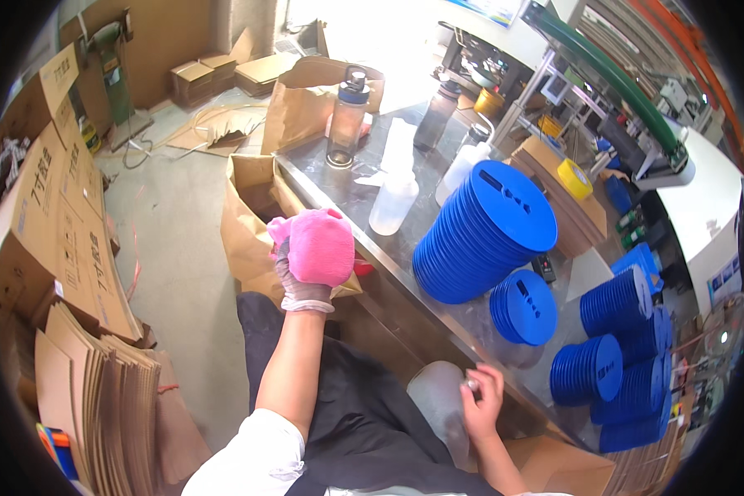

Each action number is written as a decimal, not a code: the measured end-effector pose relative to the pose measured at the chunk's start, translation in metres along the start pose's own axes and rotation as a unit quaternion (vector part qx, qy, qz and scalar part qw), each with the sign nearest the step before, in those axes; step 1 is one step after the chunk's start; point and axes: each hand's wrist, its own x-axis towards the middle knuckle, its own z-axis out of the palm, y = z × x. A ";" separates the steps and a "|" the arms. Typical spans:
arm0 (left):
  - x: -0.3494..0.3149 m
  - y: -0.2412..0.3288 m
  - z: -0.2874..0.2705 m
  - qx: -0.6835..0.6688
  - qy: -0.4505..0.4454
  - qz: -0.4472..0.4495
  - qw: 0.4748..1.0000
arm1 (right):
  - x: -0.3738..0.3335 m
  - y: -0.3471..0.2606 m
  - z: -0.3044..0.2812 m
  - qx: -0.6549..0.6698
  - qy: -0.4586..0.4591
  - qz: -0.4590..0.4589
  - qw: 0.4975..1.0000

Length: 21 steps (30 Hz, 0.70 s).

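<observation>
My left hand [304, 289], in a grey glove, is closed around a bunched pink cloth [322, 246]. It is held out at the near edge of the metal table, beside an open brown paper bag [248, 207]. My bare right hand [482, 405] is low at the table's near edge with its fingers curled. Something small and shiny shows at its fingertips, too small to name. Next to that hand is a pale greyish rounded thing [438, 401], partly hidden. On the table beyond stand a tall stack of blue discs [471, 240] and a shorter blue stack [523, 307].
The metal table [322, 194] also bears a drinking bottle [346, 124], a darker bottle [438, 116], a white squeeze bottle [393, 202] and several more blue stacks [587, 369]. Cardboard boxes [62, 223] and flat cardboard [99, 397] line the left. A green machine arm [612, 74] overhangs the far right.
</observation>
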 end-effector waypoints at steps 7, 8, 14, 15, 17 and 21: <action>-0.005 -0.032 0.027 0.577 -0.113 0.146 0.795 | 0.218 -0.213 0.089 0.241 0.206 -0.494 0.810; -0.006 -0.027 0.023 0.582 -0.049 0.216 0.782 | 0.248 -0.235 0.093 0.238 0.243 -0.535 0.773; 0.010 -0.043 0.009 0.558 0.039 0.285 0.779 | 0.437 -0.271 0.202 0.071 0.283 -0.476 0.830; 0.011 -0.043 0.012 0.567 0.037 0.295 0.768 | 0.453 -0.265 0.246 -0.045 0.238 -0.359 0.901; 0.012 -0.036 0.019 0.538 0.022 0.295 0.789 | 0.440 -0.275 0.272 0.052 0.198 -0.268 0.941; 0.017 -0.046 0.025 0.554 -0.006 0.286 0.782 | 0.393 -0.263 0.247 0.071 0.175 -0.381 0.905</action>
